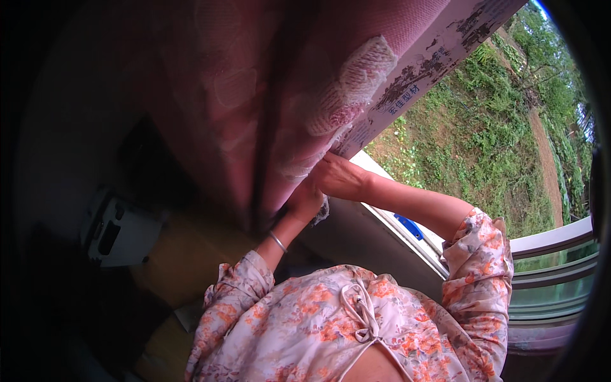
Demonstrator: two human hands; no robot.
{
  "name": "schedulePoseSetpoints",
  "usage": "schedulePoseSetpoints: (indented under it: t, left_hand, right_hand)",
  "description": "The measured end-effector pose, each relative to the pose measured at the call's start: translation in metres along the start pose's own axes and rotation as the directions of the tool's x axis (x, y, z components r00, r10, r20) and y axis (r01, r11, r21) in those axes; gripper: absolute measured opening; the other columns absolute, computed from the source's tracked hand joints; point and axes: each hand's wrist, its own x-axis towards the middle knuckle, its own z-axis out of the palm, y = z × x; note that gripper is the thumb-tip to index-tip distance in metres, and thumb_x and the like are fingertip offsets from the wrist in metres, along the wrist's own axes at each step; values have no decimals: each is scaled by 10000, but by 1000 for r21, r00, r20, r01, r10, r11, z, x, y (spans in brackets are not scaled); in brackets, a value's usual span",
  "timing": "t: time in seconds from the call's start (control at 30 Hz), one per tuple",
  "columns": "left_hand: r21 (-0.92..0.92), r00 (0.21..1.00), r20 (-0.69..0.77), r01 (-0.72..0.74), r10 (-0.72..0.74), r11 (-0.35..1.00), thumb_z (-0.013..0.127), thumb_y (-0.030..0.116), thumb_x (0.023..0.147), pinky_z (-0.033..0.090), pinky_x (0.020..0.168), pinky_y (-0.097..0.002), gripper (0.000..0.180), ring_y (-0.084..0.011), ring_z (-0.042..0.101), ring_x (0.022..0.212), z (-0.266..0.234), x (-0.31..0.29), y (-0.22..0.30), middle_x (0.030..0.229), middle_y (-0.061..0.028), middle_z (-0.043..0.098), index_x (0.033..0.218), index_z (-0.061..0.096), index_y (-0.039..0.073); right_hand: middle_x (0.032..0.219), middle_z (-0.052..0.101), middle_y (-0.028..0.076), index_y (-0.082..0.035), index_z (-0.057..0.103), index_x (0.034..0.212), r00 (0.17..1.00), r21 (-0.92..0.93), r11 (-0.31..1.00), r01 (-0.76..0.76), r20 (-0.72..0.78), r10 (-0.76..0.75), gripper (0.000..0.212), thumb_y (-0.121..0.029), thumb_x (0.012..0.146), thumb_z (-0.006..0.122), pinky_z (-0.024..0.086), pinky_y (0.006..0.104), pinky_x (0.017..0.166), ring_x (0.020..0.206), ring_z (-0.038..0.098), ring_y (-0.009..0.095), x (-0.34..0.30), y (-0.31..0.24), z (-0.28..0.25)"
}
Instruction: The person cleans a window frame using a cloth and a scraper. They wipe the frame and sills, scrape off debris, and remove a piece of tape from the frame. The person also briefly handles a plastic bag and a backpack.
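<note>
A pink curtain (299, 95) with raised white leaf patterns hangs before me, its lower edge close to both hands. My right hand (340, 177) is bent at the wrist and curled at the curtain's edge beside the window frame. Just below and left of it, touching or nearly touching, is my left hand (307, 198), with a bracelet on its wrist. A small piece of grey, rough-textured cloth (321, 212) pokes out beneath my left hand, which appears closed around it. The fingertips of both hands are hidden, and what the right one grips cannot be made out.
A window frame (407, 89) with peeling film slants along the right; outside is a green slope (471, 140). A blue object (408, 226) lies by the sill track (394, 235). In the dim lower left stands a pale box-like object (121, 232) with dark openings.
</note>
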Motion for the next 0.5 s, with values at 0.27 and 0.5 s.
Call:
schedulePoseSetpoints:
  t: [0.27, 0.5]
  left_hand:
    - [53, 999, -40, -2, 4, 999, 593, 123, 868, 457, 954, -526, 347, -448, 603, 1058, -1, -3, -5, 1109, -299, 630, 1176, 601, -35]
    - [60, 986, -154, -54, 63, 997, 673, 204, 881, 488, 836, -494, 370, -410, 628, 977, -10, 3, 7, 1051, -231, 651, 1192, 584, 25]
  right_hand:
    - [886, 579, 16, -100, 659, 798, 993, 102, 993, 58, -107, -47, 166, -254, 778, 599, 404, 349, 858, 971, 518, 201, -1, 9, -5]
    - [890, 553, 5, -135, 672, 801, 996, -101, 993, 62, -55, -68, 161, -280, 778, 608, 394, 332, 814, 962, 497, 192, -3, 38, -43]
